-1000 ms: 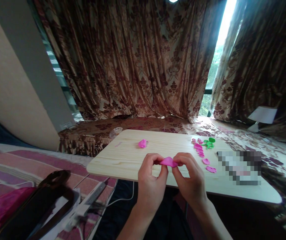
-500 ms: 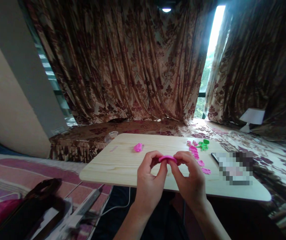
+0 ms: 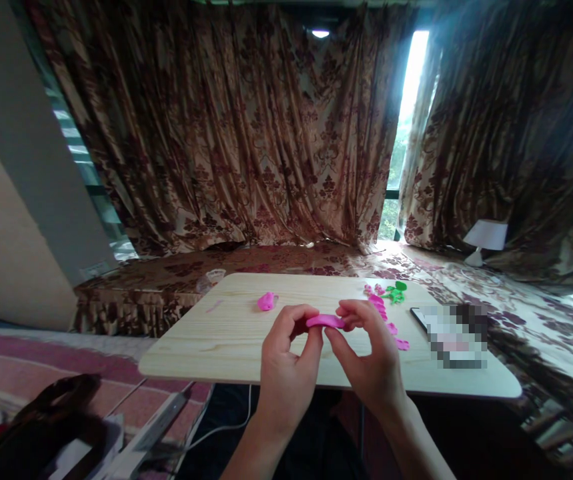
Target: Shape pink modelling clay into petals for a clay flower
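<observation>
A flattened piece of pink modelling clay (image 3: 325, 321) is held up over the near part of the table, seen edge-on and slightly curved. My left hand (image 3: 289, 357) pinches its left end between thumb and fingers. At its right end, my right hand (image 3: 373, 357) has the thumb below and the fingertips against the edge. Beyond my left hand lies a lump of pink clay (image 3: 267, 302). Past my right hand, several flat pink clay pieces (image 3: 377, 307) form a row, with green clay pieces (image 3: 396, 292) at its far end.
The pale wooden table (image 3: 191, 333) carries a phone with a blurred screen (image 3: 453, 337) on the right. A clear container (image 3: 211, 280) stands behind its left corner. On the patterned ledge is a white lamp (image 3: 485, 237). A power strip (image 3: 159, 420) and dark bag (image 3: 41, 427) lie at lower left.
The view has shifted a little, so the scene sits further left. The clay piece now shows more of its edge, and my right fingers have loosened and shifted along its right end.
</observation>
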Action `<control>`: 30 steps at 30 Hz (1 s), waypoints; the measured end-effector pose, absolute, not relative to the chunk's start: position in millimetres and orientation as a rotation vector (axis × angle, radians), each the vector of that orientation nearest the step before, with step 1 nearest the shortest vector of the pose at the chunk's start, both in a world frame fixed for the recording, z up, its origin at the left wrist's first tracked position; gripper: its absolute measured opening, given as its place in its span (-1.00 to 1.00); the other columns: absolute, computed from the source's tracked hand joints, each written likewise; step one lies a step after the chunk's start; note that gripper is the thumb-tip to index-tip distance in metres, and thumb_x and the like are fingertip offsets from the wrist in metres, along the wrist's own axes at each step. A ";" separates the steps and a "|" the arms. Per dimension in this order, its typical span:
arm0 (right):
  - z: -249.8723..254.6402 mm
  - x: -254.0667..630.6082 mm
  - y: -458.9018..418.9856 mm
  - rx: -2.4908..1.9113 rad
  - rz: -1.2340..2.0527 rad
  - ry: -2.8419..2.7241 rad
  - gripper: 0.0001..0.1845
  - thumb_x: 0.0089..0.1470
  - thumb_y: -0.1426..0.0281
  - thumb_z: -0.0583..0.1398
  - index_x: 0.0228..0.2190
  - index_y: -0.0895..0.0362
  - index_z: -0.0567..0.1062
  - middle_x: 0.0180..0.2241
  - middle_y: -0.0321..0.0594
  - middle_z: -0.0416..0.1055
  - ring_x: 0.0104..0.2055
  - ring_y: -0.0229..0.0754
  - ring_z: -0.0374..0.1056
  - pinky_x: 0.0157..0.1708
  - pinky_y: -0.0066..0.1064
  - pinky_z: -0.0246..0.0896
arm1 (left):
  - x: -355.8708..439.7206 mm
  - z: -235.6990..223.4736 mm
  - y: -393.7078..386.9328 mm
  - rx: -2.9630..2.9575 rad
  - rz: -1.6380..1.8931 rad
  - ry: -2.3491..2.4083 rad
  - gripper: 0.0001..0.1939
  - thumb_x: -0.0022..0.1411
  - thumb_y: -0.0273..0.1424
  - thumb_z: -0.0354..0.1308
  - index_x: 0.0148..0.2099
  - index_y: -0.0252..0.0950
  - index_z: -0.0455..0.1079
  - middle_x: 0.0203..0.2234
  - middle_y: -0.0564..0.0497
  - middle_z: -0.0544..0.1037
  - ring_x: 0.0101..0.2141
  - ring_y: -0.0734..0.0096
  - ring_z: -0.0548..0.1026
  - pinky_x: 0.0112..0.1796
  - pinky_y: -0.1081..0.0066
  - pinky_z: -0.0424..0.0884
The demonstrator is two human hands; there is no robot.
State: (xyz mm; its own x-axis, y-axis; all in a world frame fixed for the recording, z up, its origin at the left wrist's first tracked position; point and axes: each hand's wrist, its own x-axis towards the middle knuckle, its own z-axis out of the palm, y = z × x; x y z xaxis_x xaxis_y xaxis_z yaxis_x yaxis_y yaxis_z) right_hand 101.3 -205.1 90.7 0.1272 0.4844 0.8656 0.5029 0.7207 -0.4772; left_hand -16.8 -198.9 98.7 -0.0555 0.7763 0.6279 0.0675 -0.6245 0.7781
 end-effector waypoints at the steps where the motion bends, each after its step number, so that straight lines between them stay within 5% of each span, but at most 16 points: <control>1: 90.4 101.3 -204.7 -0.852 -0.005 -1.510 -0.71 -0.01 0.54 0.18 -0.20 0.08 0.36 -0.29 -0.20 0.34 -0.31 -0.20 0.29 -0.33 -0.32 0.28 | -16.9 97.9 -198.4 1.677 1.730 0.895 -0.88 0.12 -0.48 0.13 -0.24 -0.24 0.36 -0.33 0.04 0.46 -0.27 0.42 0.45 -0.18 0.46 0.34; 6: 86.7 103.1 -201.0 -0.849 -0.061 -1.504 -0.79 0.01 0.61 0.13 -0.33 0.09 0.39 -0.35 -0.22 0.33 -0.30 -0.19 0.29 -0.35 -0.34 0.24 | -19.4 90.4 -195.6 1.366 1.618 0.800 -0.77 0.06 -0.43 0.20 -0.17 -0.27 0.35 -0.30 0.01 0.48 -0.26 0.41 0.45 -0.17 0.43 0.35; 13: 76.7 101.3 -200.8 -0.837 -0.056 -1.556 -0.69 -0.02 0.64 0.10 -0.26 0.08 0.44 -0.20 -0.14 0.31 -0.10 -0.10 0.26 -0.11 -0.18 0.21 | -27.5 82.6 -195.2 0.781 1.234 0.520 -0.72 0.14 -0.27 0.14 -0.19 -0.37 0.43 -0.28 -0.11 0.52 -0.33 0.39 0.47 -0.29 0.37 0.45; 17: 74.6 102.7 -204.2 -0.855 0.340 -1.473 -0.72 0.11 0.50 0.06 -0.13 0.08 0.39 -0.13 -0.11 0.35 -0.14 -0.12 0.31 -0.18 -0.22 0.27 | -31.5 81.4 -192.7 0.778 1.265 0.537 -0.78 0.07 -0.37 0.22 -0.20 -0.34 0.45 -0.27 -0.07 0.53 -0.32 0.45 0.47 -0.32 0.48 0.44; 21: 74.0 104.8 -202.5 -0.867 0.837 -1.308 -0.72 0.12 0.30 0.10 -0.12 0.12 0.35 -0.30 -0.18 0.44 -0.35 -0.21 0.35 -0.37 -0.35 0.31 | -33.3 79.4 -192.6 0.804 1.292 0.579 -0.78 0.02 -0.38 0.26 -0.23 -0.33 0.47 -0.29 -0.04 0.54 -0.34 0.47 0.48 -0.32 0.49 0.43; 30: 67.5 106.4 -193.4 -0.815 1.116 -1.144 -0.72 -0.01 0.29 0.24 -0.23 0.13 0.43 -0.37 -0.23 0.44 -0.42 -0.28 0.33 -0.42 -0.44 0.26 | -35.8 76.0 -186.8 0.812 1.229 0.554 -0.83 0.06 -0.39 0.23 -0.26 -0.33 0.46 -0.37 0.00 0.54 -0.38 0.51 0.46 -0.35 0.52 0.39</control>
State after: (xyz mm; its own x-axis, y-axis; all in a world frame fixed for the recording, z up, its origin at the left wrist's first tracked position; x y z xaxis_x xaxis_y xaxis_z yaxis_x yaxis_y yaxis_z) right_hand 106.4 -193.4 67.5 0.0310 0.9604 0.2769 -0.2532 0.2755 -0.9274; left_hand -35.8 -186.8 76.0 0.2642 0.9631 0.0517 -0.5986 0.1217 0.7917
